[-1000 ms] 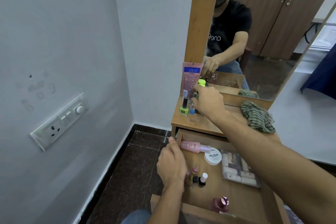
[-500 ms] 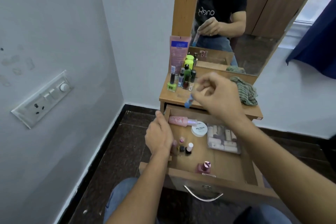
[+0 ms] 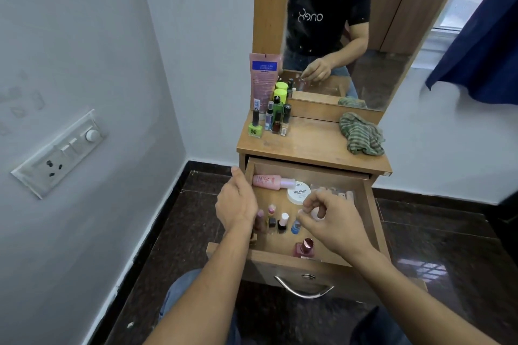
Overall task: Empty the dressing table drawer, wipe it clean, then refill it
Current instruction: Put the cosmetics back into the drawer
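Wooden drawer (image 3: 361,199) open, small bottles (image 3: 283,223) inside

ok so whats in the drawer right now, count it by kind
In the drawer:
small nail polish bottles: 5, counting the blue bottle held in the right hand
pink bottle lying down: 1
white round tub: 1
clear box: 1
total: 8
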Demonstrator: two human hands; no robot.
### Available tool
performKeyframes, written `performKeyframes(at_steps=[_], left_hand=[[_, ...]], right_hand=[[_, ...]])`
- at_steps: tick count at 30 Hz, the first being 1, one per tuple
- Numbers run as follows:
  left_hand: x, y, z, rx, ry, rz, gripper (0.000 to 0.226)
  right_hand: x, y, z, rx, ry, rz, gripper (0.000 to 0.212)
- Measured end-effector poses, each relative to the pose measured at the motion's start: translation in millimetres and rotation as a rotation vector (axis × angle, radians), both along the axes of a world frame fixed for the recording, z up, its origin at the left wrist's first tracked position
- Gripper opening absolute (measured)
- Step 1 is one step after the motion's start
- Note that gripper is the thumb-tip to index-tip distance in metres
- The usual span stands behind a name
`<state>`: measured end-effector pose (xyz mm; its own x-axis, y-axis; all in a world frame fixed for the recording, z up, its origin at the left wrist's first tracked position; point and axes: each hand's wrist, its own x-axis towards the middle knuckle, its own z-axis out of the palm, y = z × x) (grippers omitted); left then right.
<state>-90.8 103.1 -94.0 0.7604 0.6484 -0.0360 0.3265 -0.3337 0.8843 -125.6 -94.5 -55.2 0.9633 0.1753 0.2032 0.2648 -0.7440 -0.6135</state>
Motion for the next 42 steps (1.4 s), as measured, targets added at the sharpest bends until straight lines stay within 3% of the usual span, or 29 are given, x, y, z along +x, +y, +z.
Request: performKeyframes(at_steps=[18,24,27,33,42], left_hand=[[0.3,0.5,-2.9,-0.003,0.005,-0.007,0.075],[1.0,1.8,-3.0,-0.010,-0.014,-0.012,0.082],[-0.4,1.4,-0.3,-0.017,-0.025,-0.014,0.082],[-1.6,0.6,-0.1,-0.026,-0.040,-0.006,0.079],[-1.1,0.1,0.1,-0.004,-0.039,-0.011,0.073]], right_hand=[[17.4,0.4,-2.0,-0.250,0.159,0.056,0.021],[82.2,19.9,61.6,-0.046,-0.095,0.022,0.010],[132.2,45.6,94.3,-0.010,-0.225,-0.050,0.017],[187.4,79.1,116.5,-0.208,-0.146,-0.144,0.030],[196.9,81.1,111.4,-0.336,-0.075,-0.162,0.021]])
